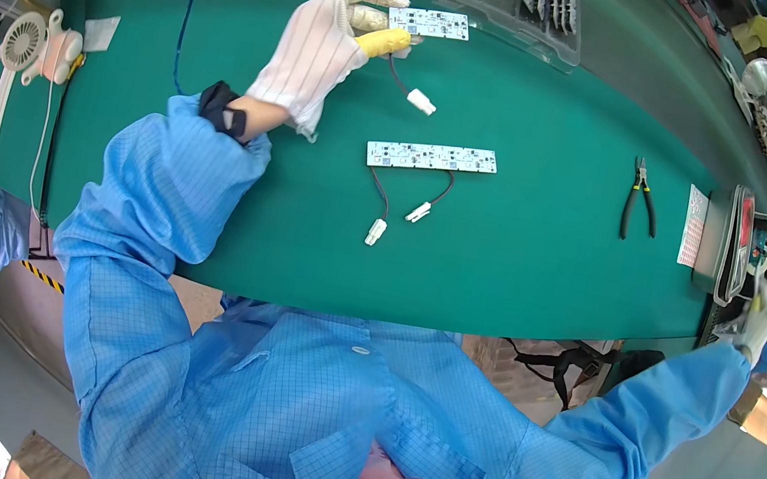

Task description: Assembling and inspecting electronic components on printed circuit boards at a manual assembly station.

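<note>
My left hand (pixel 335 44), in a white striped glove with a yellow fingertip, is closed on one end of a small white circuit board (pixel 440 25). A short dark wire with a white connector (pixel 421 101) hangs from that board. Nearer to me, a second, longer circuit board (pixel 433 157) lies on the green mat. Its two wires end in white connectors (pixel 376 232) that rest on the mat. Far to the right, my gloved right hand (pixel 756 320) reaches past the table's edge beside a grey box (pixel 726 244). Its fingers are small and blurred there.
A clear plastic tray (pixel 528 41) with more boards stands at the back. Black-handled pliers (pixel 640 201) and a printed sheet (pixel 693 226) lie on the right. A white fan (pixel 28 43) stands at the left. A blue cable (pixel 186 24) hangs down near my left forearm.
</note>
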### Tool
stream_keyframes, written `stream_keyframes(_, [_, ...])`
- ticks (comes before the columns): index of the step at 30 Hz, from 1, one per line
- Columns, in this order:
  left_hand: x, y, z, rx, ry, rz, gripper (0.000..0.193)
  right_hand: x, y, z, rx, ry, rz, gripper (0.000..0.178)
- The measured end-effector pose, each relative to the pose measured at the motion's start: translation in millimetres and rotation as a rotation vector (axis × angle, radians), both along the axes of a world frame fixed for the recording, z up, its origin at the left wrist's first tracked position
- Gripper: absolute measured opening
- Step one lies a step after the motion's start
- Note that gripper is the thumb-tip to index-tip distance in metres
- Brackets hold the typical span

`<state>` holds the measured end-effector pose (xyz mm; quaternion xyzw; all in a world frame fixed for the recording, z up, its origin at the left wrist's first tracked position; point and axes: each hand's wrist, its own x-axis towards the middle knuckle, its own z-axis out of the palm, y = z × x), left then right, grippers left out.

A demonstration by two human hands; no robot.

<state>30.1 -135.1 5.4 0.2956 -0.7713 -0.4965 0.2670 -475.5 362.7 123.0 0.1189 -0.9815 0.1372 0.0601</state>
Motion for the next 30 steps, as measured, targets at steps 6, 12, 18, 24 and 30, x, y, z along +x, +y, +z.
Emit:
stream_keyframes(6, [-79, -30, -38, 0.105, 0.167, 0.013, 0.032, 195, -234, -37, -0.594, -0.167, 0.799, 0.045])
stream_keyframes(12, [-91, -32, -43, -0.122, -0.086, 0.023, 0.037, 245, -312, -114, -0.363, 0.020, 1.066, 0.049])
stream_keyframes(18, [-89, -23, -28, -0.064, -0.113, 0.008, 0.029, 253, -331, -129, -0.146, 0.169, 1.041, 0.056])
stream_keyframes(24, [-88, -28, -36, -0.187, -0.113, 0.052, 0.031, 266, -334, -116, -0.181, 0.101, 1.059, 0.058])
stream_keyframes(30, [-88, -24, -21, 0.104, -0.088, 0.097, 0.058, 237, -332, -116, -0.300, 0.169, 0.978, 0.060])
